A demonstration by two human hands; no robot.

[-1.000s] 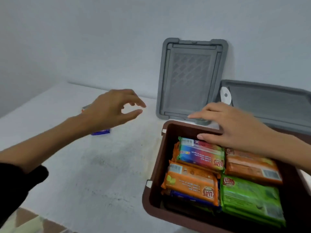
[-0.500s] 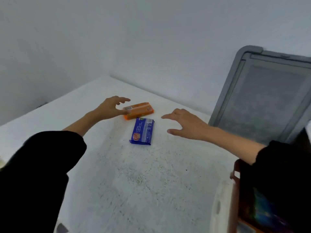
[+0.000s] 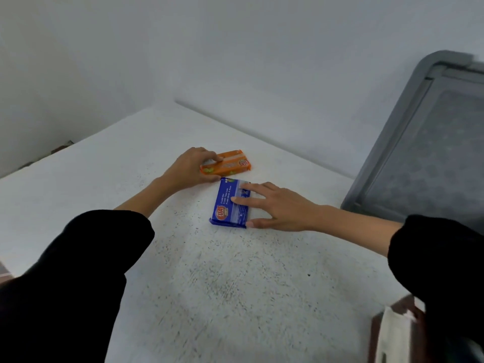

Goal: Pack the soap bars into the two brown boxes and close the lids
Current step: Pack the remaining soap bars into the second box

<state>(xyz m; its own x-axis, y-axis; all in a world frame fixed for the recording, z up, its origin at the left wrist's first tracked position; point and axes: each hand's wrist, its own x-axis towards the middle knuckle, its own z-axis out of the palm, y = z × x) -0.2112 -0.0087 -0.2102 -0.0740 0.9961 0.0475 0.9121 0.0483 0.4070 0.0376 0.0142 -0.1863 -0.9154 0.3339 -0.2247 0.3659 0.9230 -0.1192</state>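
Note:
Two wrapped soap bars lie on the white table top (image 3: 235,284). My left hand (image 3: 191,169) grips the left end of the orange soap bar (image 3: 230,166), fingers curled over its top and thumb at its near side. Just in front of it lies the blue soap bar (image 3: 225,205). My right hand (image 3: 277,205) rests on that bar with straight fingers spread across its top and the thumb against its near right corner. Only a corner of one brown box (image 3: 377,334) shows at the bottom right, behind my right sleeve.
A grey lid (image 3: 432,153) leans upright against the wall at the right. The table meets the wall just behind the soap bars and its left edge runs off at the far left. A white clip (image 3: 392,334) sits on the box corner.
Both hands have come down onto the bars: the left now grips the orange bar, the right has reached left and lies on the blue one. The view has moved closer.

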